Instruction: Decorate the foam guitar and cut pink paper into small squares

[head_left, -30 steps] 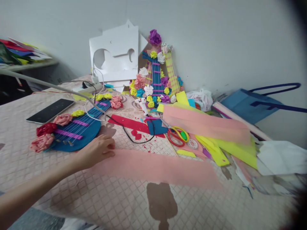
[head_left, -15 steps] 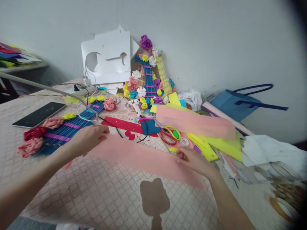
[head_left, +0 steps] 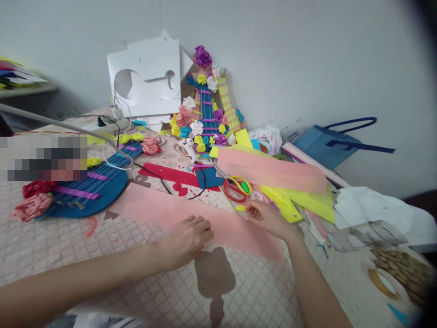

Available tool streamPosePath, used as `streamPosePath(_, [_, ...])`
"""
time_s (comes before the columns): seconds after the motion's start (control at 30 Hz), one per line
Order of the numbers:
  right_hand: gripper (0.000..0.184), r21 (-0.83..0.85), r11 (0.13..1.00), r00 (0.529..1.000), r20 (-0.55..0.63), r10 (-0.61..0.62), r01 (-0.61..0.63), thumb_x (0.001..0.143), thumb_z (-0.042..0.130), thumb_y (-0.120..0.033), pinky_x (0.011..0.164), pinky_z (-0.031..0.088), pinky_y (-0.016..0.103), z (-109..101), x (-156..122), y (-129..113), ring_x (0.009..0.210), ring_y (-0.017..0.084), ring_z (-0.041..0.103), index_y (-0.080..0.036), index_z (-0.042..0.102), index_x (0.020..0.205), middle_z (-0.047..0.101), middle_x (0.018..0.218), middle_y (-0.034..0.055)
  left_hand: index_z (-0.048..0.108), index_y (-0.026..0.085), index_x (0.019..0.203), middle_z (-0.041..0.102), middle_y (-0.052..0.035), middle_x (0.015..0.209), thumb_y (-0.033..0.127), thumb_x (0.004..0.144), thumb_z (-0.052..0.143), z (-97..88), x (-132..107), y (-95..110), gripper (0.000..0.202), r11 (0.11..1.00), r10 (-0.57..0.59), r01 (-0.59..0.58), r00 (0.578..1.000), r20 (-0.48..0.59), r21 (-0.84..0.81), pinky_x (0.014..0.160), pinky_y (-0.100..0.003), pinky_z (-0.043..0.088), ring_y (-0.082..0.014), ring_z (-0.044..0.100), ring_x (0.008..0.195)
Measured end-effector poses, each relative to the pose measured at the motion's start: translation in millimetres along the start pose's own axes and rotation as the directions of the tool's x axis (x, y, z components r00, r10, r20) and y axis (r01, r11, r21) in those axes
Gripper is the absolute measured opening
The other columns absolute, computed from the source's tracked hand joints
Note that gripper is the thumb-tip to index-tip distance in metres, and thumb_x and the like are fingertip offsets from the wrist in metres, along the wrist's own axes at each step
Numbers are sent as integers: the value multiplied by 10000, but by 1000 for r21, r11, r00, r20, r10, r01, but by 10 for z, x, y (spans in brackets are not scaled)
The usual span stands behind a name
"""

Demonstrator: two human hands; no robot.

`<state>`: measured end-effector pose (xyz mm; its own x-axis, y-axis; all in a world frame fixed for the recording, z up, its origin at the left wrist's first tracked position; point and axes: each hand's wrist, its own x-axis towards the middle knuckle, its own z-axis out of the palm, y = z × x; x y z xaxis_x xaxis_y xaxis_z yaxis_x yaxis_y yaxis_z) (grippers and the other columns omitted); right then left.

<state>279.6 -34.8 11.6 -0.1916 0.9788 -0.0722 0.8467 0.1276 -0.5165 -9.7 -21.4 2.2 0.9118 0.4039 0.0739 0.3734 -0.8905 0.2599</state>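
Observation:
A long strip of pink paper (head_left: 150, 207) lies slantwise across the table in front of me. My left hand (head_left: 191, 237) is over its lower edge near the middle, palm down with the fingers curled together; their tips are hidden. Over the strip's right part is my right hand (head_left: 264, 216), fingers bent inward in a closed shape. Whether either hand grips anything does not show. Scissors (head_left: 235, 189) with red and yellow handles lie just beyond my right hand. Left of the strip is a blue guitar-shaped craft (head_left: 112, 180) with paper flowers.
Behind the strip are red paper (head_left: 167, 173), a white glue gun (head_left: 187, 148) with a black cord, and stacked pink sheets (head_left: 273, 168). Flower-covered guitar crafts (head_left: 206, 107) and white cut-out board (head_left: 146, 95) lean at the wall. A tape roll (head_left: 385, 283) lies at right.
My left hand has left the strip's left end and moved right and nearer to me, to the lower edge. My right hand stays near its place. The view has shifted slightly.

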Motion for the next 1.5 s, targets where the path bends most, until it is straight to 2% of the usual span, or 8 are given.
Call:
streamPosePath(0.27, [122,13,1000,999,48,25,-26,779,570,-291,623,397,284,40,-70,4,703,168,516,-193,513,732,553,749,12,525,163,836,580,-69,884,126,854,479,104,99,74,63,982,30,-21,998,-48,190,665,-332,381,-197,515,764])
streamPosePath(0.33, [128,116,992,994,103,42,-54,786,577,-293,604,401,275,0,-97,30,671,161,524,-197,539,862,550,716,-4,527,163,848,580,-66,878,125,869,460,111,53,83,79,984,19,-7,997,-69,180,674,-332,377,-194,513,769])
streamPosePath(0.5, [502,372,928,962,264,-72,-32,835,571,-341,703,455,295,-122,-213,-3,776,166,572,-253,419,1305,596,834,15,541,169,922,579,-53,908,91,886,416,45,-164,67,152,998,8,-3,996,-86,58,735,-320,382,-174,515,811])
streamPosePath(0.77, [314,474,880,836,472,-280,27,891,487,-392,765,489,305,0,-235,-133,874,172,591,-204,643,1088,642,965,69,569,180,952,586,-47,917,82,898,378,40,-491,-2,221,999,0,-7,990,-138,-47,811,-320,389,-168,510,852])
streamPosePath(1.03, [267,375,926,834,497,-238,41,883,493,-305,748,475,291,31,-238,-263,859,166,583,-199,623,1090,638,985,65,563,192,1034,590,-59,1026,43,849,402,166,-573,71,287,992,-120,109,975,-189,-66,870,-374,383,-202,512,978])
streamPosePath(1.23, [307,419,907,839,504,-203,-32,854,544,-375,741,473,290,51,-170,-296,845,165,575,-199,592,1102,622,927,48,573,163,862,605,-72,953,95,864,435,226,-411,290,153,994,-107,107,975,-194,-10,793,-371,403,-199,537,873])
streamPosePath(1.37, [351,499,866,878,420,-232,-10,841,556,-442,765,470,312,83,-85,-264,868,176,571,-201,580,1095,609,942,61,578,164,826,618,-54,842,111,842,453,248,-335,370,136,946,-255,199,945,-206,-255,697,-316,427,-171,554,761])
streamPosePath(1.5, [493,692,720,936,217,-278,54,810,505,-601,752,461,331,153,16,-215,894,206,570,-195,580,1079,600,1002,103,584,168,831,620,-33,804,72,733,492,179,-294,394,166,649,-523,271,838,-157,-711,646,-259,435,-142,568,721])
